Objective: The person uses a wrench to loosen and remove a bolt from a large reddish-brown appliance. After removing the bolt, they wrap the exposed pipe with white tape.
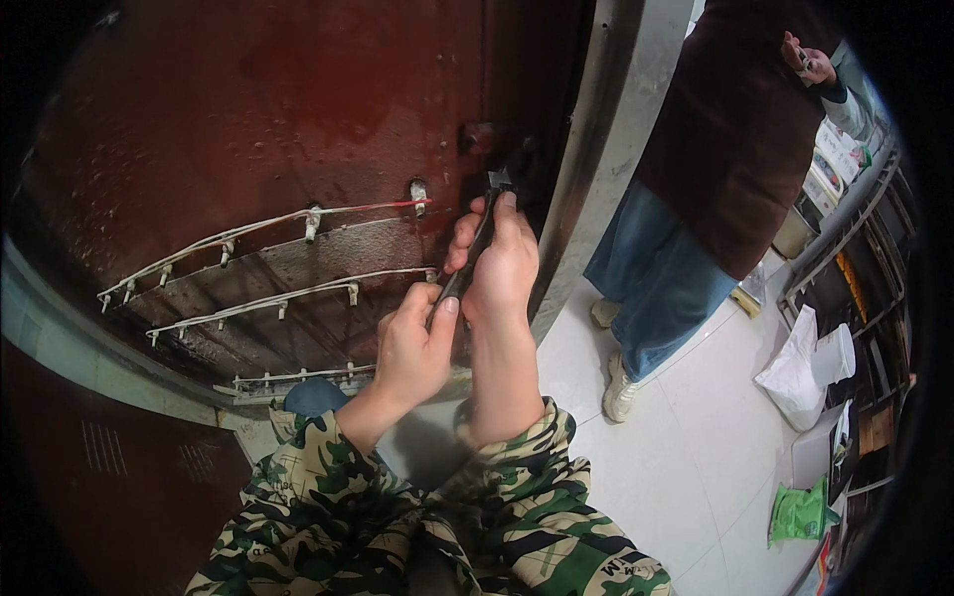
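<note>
Both my hands are closed around a long dark hand tool [483, 235] with a flat, pale metal tip; its exact kind is hard to make out. My right hand [504, 263] grips it near the tip, thumb along its side. Lower down, my left hand [414, 343] holds the other end, its thumb pressed on top. The tool slants upward close to a dark red metal panel [298, 109], beside a small dark latch-like fitting [481, 137]. Whether the tip touches anything, I cannot tell.
Pale cords [268, 221] run between several short pegs on the red panel. A grey metal post [606, 149] rises at my right. Beyond it a person in a brown apron [740, 139] stands on the tiles, near a cluttered rack [865, 318], a white bag [795, 372] and a green package [798, 513].
</note>
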The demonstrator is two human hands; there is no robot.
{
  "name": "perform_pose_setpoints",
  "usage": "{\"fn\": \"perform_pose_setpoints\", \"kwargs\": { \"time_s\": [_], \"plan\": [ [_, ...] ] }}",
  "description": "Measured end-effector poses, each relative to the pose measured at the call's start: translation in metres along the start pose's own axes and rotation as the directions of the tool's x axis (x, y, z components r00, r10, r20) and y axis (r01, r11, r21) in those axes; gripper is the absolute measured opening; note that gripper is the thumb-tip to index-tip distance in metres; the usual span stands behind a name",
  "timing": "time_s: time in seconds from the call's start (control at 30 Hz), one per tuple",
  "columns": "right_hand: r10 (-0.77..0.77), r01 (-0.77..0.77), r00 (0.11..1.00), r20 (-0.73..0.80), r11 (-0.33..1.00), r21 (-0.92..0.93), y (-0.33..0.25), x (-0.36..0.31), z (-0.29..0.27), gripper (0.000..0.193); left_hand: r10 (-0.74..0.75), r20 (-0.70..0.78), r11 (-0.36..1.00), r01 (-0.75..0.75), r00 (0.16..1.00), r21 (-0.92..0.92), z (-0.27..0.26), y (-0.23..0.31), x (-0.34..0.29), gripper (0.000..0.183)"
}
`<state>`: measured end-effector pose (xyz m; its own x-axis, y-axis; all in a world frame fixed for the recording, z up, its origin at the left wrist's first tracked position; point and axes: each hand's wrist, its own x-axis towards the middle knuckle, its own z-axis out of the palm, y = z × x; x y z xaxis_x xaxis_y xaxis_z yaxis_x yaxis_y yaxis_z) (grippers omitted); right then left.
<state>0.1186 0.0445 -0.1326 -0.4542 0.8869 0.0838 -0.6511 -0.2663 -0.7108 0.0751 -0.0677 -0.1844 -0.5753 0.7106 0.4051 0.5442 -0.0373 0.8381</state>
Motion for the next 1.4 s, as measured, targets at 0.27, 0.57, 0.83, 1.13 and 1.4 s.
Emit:
{"fn": "perform_pose_setpoints", "kwargs": {
  "time_s": [0.27, 0.57, 0.83, 1.13, 1.4],
  "plan": [
    [0.025, -0.023, 0.999, -0.04, 0.998, 0.057, -0.002, 0.005, 0.004, 0.045, 0.157, -0.088, 0.986, -0.151, 0.984, 0.068, 0.001, -0.008, 0.004, 0.014],
    [-0.114, 0.113, 0.993, -0.04, 0.993, -0.023, 0.007, 0.01, 0.004, 0.045, 0.136, -0.06, 0.99, -0.134, 0.989, 0.037, -0.005, -0.011, 0.008, 0.013],
    [-0.171, 0.169, 0.985, 0.033, 0.984, 0.061, 0.011, 0.013, -0.001, 0.043, 0.159, -0.053, 0.986, -0.156, 0.986, 0.056, -0.005, -0.007, 0.01, 0.013],
    [-0.159, 0.157, 0.986, -0.054, 0.987, -0.041, 0.007, 0.013, 0.007, 0.047, 0.176, -0.086, 0.984, -0.173, 0.981, 0.039, -0.002, -0.01, 0.011, 0.014],
    [-0.19, 0.163, 0.973, -0.13, 0.967, -0.194, 0.001, 0.008, 0.016, 0.048, 0.105, -0.03, 0.994, -0.106, 0.994, -0.013, -0.007, 0.004, 0.014, 0.015]
  ]
}}
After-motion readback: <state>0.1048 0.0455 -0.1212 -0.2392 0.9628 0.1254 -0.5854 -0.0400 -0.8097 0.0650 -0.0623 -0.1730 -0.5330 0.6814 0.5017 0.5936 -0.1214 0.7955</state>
